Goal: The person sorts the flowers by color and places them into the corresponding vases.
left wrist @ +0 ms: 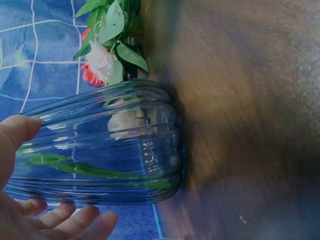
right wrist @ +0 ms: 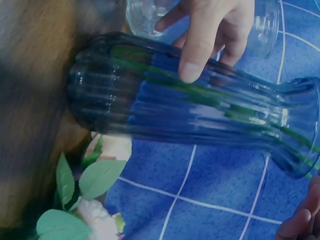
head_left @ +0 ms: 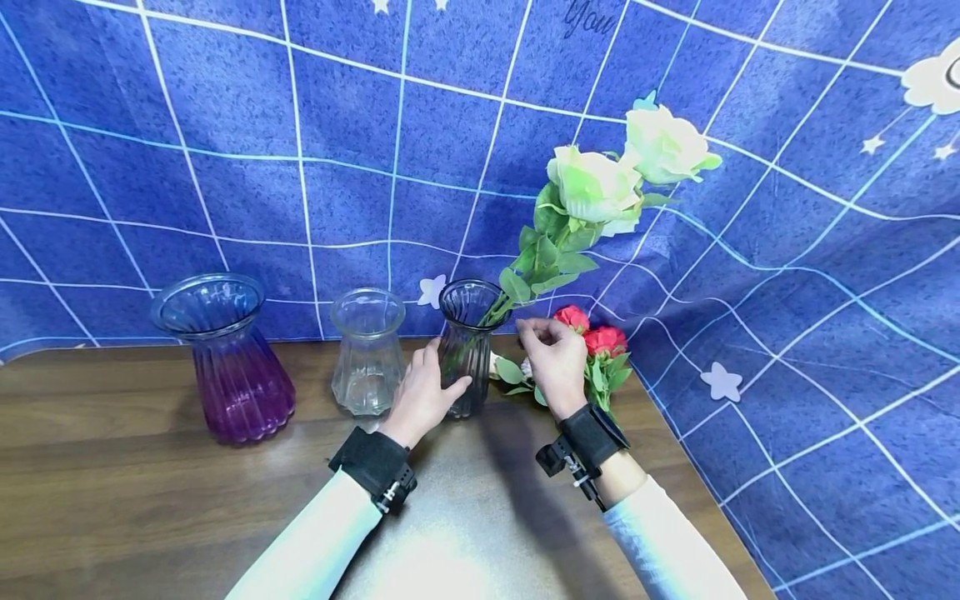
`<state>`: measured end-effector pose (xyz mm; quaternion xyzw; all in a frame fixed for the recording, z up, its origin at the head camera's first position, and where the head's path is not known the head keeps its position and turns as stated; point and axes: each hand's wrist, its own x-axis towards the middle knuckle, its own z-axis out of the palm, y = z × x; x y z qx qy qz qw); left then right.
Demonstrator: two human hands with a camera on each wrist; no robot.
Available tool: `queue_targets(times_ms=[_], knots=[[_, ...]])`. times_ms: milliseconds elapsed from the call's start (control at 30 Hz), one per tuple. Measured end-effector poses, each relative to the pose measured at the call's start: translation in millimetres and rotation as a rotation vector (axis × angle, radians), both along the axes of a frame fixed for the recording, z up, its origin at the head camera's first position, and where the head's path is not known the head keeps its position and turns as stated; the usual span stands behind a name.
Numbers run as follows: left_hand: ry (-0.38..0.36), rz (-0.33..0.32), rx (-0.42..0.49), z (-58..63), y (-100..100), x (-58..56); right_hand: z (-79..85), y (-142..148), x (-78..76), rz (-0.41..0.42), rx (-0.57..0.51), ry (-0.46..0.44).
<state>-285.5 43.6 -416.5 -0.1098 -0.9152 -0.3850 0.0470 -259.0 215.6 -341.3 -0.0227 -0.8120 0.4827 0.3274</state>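
Sleeves cut off | left fingers cupping smoky vase | right fingers curled, hold unclear

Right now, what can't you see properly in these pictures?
Dark vase: left wrist view, its mouth is cut off by the left edge.
Clear vase: right wrist view, its middle is hidden behind the left hand.
Right hand: right wrist view, mostly cut off by the picture's edge.
Red flowers: left wrist view, partly hidden behind a pale flower.
Cloud: head view, cut off by the right edge.
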Motion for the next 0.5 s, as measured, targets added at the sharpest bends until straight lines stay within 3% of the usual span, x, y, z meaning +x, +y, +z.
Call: queue_targets(times_ms=[367,500], knots=[[0.094,-0.030,0.037,-9.3,-10,13.1,-5.8,29,10.0,-0.060,0.026,-0.025],[0.093,-0.026,0.054,-11.0,-17,18.9,-6.0,39,12.0,-0.068,0.042,-0.037]])
